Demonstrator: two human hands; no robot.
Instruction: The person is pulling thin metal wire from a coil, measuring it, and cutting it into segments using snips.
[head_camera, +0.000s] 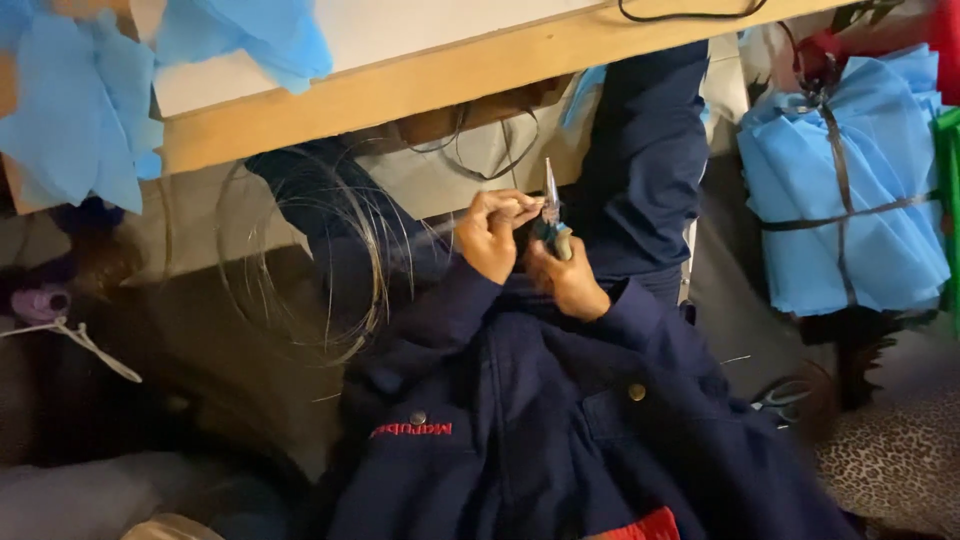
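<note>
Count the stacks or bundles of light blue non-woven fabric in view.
2. One strapped bundle of light blue non-woven fabric stands at the right edge, bound with dark straps; loose light blue fabric sheets hang over the wooden tabletop at upper left. More may lie beyond the frame.

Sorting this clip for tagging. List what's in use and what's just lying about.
In use:
left hand, pinching wire
right hand, gripping pliers
pliers, tips upward
wire coil, hanging left of the hands

Lying about:
scissors on the floor
blue bundle, strapped
blue cloth
wooden table
cable
</note>
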